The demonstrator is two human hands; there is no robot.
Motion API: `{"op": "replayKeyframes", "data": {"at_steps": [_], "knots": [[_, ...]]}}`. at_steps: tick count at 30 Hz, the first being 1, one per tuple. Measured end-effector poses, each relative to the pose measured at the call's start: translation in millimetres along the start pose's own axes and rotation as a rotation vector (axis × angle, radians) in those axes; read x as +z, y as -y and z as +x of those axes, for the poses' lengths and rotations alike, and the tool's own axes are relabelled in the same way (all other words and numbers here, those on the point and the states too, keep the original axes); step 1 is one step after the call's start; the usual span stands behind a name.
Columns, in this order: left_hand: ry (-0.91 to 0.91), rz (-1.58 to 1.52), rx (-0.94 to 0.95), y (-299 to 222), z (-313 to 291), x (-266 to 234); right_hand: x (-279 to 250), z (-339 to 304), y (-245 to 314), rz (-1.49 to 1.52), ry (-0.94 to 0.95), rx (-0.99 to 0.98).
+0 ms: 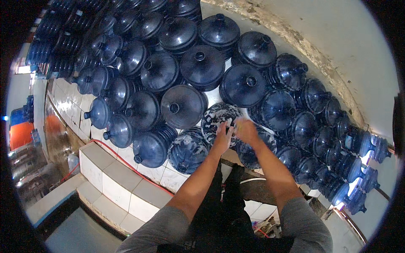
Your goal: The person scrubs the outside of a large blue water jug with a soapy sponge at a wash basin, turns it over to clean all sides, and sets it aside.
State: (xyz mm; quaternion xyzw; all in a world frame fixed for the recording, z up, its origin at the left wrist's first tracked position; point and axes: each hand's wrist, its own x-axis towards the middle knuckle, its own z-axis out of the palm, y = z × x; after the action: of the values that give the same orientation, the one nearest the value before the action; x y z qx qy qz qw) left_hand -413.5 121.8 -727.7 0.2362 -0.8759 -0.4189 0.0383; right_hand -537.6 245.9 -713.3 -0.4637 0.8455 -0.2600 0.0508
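Note:
A large dark-blue water jug (217,113) stands upright in front of me, its shoulder streaked with white foam. Both my hands are over its near side, close together. My left hand (225,134) has foam on it, and its fingers are closed at the jug's top; what they hold is hidden. Beside it, my right hand (245,130) is smeared by motion, so its fingers cannot be read. Another foamy jug (188,151) sits just to the left. A third jug (252,152) with foam on it is partly hidden beneath my right wrist.
Rows of blue jugs (202,65) cover the floor ahead and to both sides. A tiled ledge (122,179) with a red hose (126,165) runs along the left, above a water-filled basin (78,230). A stained wall (312,52) bounds the far right.

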Motion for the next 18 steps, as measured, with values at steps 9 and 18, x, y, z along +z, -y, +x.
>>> {"op": "replayKeyframes", "data": {"at_steps": [9,18], "knots": [[0.011,0.372,-0.122,-67.2,-20.4,-16.3,-151.9,114.7,-27.4,-0.014,-0.224,0.615],[-0.028,0.414,-0.094,-57.4,-16.8,-6.0,-158.2,116.3,-33.4,-0.160,-0.270,0.517]]}}
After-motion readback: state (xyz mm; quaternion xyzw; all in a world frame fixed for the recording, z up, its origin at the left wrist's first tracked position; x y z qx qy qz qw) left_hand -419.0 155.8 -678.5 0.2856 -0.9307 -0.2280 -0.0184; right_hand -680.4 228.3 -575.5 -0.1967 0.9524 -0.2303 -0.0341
